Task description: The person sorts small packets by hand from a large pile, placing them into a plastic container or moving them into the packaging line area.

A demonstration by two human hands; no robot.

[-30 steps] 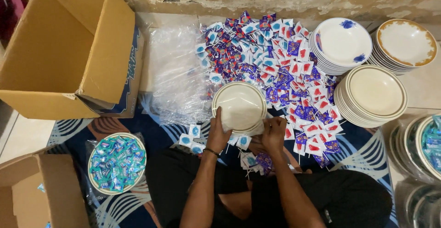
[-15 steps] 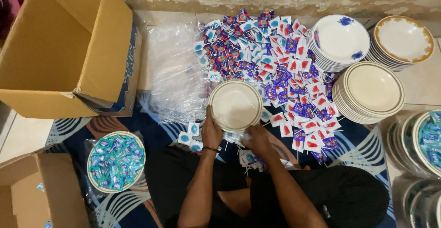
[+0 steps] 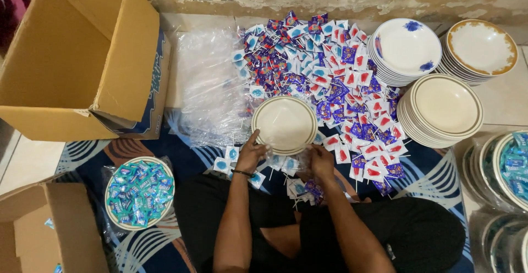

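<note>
A cream plate [image 3: 284, 124] with a brown rim lies on the floor in front of me, at the near edge of a big heap of small wrapped candies [image 3: 330, 69] in blue, purple and red-and-white wrappers. My left hand [image 3: 251, 154] grips the plate's near left rim. My right hand [image 3: 320, 160] rests just right of the plate's near edge, fingers curled among loose candies; what it holds is hidden.
An open cardboard box [image 3: 82, 58] stands at the left, a smaller box [image 3: 49, 229] at the lower left. A wrapped plate of teal candies [image 3: 139, 192] lies beside my left knee. Plate stacks [image 3: 440, 110] stand at the right. Clear plastic sheet [image 3: 212, 86] lies left of the heap.
My right hand has dropped from the plate's near rim down to the loose candies beside it. The left hand stays on the plate's rim.
</note>
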